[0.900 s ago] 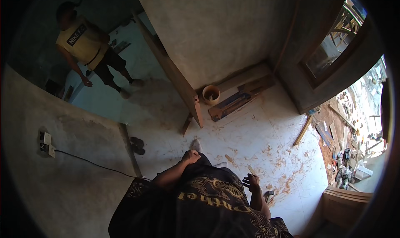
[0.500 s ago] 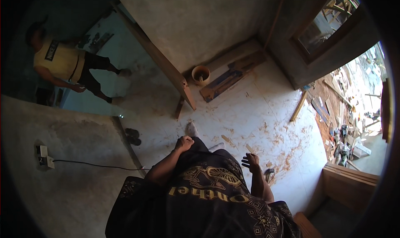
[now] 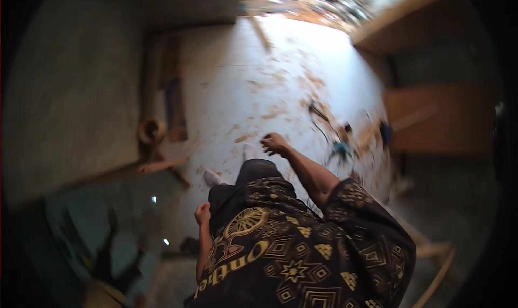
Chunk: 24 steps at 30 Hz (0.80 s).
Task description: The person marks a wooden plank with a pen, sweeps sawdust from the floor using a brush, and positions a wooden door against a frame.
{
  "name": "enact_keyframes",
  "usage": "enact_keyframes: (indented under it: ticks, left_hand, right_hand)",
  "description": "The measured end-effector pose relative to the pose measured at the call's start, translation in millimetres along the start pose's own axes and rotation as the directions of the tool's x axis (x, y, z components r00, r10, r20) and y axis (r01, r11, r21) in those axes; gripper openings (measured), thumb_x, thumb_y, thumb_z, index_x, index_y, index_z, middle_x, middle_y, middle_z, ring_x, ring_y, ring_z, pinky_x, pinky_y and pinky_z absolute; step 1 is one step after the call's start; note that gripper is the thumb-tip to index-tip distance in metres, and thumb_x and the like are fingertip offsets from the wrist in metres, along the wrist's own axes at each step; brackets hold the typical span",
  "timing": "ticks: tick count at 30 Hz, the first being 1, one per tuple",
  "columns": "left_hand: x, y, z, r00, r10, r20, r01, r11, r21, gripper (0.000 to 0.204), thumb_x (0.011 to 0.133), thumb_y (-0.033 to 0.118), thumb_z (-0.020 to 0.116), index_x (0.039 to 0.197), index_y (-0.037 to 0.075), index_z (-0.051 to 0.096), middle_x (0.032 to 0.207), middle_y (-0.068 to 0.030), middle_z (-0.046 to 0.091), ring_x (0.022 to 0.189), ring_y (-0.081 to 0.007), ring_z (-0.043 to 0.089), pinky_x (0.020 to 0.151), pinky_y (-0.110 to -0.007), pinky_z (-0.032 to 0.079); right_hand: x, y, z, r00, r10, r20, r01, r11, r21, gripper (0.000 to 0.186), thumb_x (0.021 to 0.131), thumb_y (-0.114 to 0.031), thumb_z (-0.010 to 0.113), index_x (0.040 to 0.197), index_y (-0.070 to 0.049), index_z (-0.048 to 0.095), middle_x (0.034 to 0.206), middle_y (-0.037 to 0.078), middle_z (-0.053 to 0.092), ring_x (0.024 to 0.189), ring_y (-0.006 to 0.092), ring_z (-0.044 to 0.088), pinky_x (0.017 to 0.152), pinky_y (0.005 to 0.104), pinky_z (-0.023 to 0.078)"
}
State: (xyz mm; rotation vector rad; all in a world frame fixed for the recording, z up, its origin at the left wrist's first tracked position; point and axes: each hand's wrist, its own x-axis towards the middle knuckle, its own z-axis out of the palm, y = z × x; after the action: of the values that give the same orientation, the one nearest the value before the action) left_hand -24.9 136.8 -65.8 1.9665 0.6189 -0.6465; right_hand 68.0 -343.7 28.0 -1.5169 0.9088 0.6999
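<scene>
My left hand (image 3: 203, 214) hangs beside my left thigh with its fingers curled in. Whatever it holds, if anything, is hidden. Ahead of my body, my right hand (image 3: 275, 144) is held out over the pale floor (image 3: 221, 92), its fingers loosely bent and a little apart, with nothing seen in it. Below it are my dark trousers (image 3: 256, 170) and two light-coloured feet, one forward (image 3: 249, 151) and one further left (image 3: 212, 177). Neither hand touches a tool or board. The picture is smeared by motion.
Wood shavings (image 3: 272, 113) litter the floor. On the right lie a power cord (image 3: 319, 113) and a teal tool (image 3: 340, 149), near a brown wooden panel (image 3: 440, 119). A round pot (image 3: 151, 131) and a blue-brown plank (image 3: 175, 108) stand left. Another person (image 3: 110, 265) is lower left.
My view has swung to the right, bringing the cord, teal tool and brown panel into sight. My right hand has come forward, its fingers more bent. My left hand is now lower beside my thigh.
</scene>
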Motion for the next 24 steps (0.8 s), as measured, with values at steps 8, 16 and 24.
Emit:
enact_keyframes:
  ticks: [8, 16, 24]
  left_hand:
    - [56, 91, -100, 0.835, -0.127, 0.536, -0.238, 0.795, 0.558, 0.029, 0.086, 0.028, 0.072, 0.095, 0.001, 0.071, 0.086, -0.0069, 0.069, 0.069, -0.0161, 0.062, 0.066, -0.036, 0.05]
    - [121, 193, -28, 0.621, -0.105, 0.777, -0.683, 0.413, 0.602, 0.03, 0.087, 0.029, 0.073, 0.091, 0.0, 0.069, 0.077, -0.0089, 0.068, 0.061, -0.0179, 0.06, 0.061, -0.036, 0.05]
    - [-12, 312, 232, 0.547, -0.1, 0.831, -0.666, 0.551, 0.504, 0.029, 0.09, 0.027, 0.071, 0.094, -0.002, 0.066, 0.073, -0.011, 0.066, 0.065, -0.0199, 0.063, 0.063, -0.037, 0.052]
  right_hand:
    - [-109, 119, 58, 0.906, -0.07, -0.418, 0.047, 0.997, -0.065, 0.051, 0.087, -0.04, 0.066, 0.123, -0.003, 0.062, 0.109, 0.017, 0.071, 0.096, 0.0299, 0.069, 0.085, 0.0416, 0.056]
    - [-180, 269, 107, 0.941, 0.191, -0.279, 0.017, 0.798, 0.602, 0.076, 0.08, -0.06, 0.069, 0.131, -0.005, 0.061, 0.133, 0.021, 0.059, 0.126, 0.0343, 0.053, 0.104, 0.0414, 0.042]
    - [-196, 345, 106, 0.782, 0.406, -0.473, 0.119, 0.649, 0.752, 0.054, 0.08, -0.049, 0.073, 0.114, -0.007, 0.07, 0.11, 0.015, 0.07, 0.106, 0.0269, 0.064, 0.091, 0.0376, 0.05]
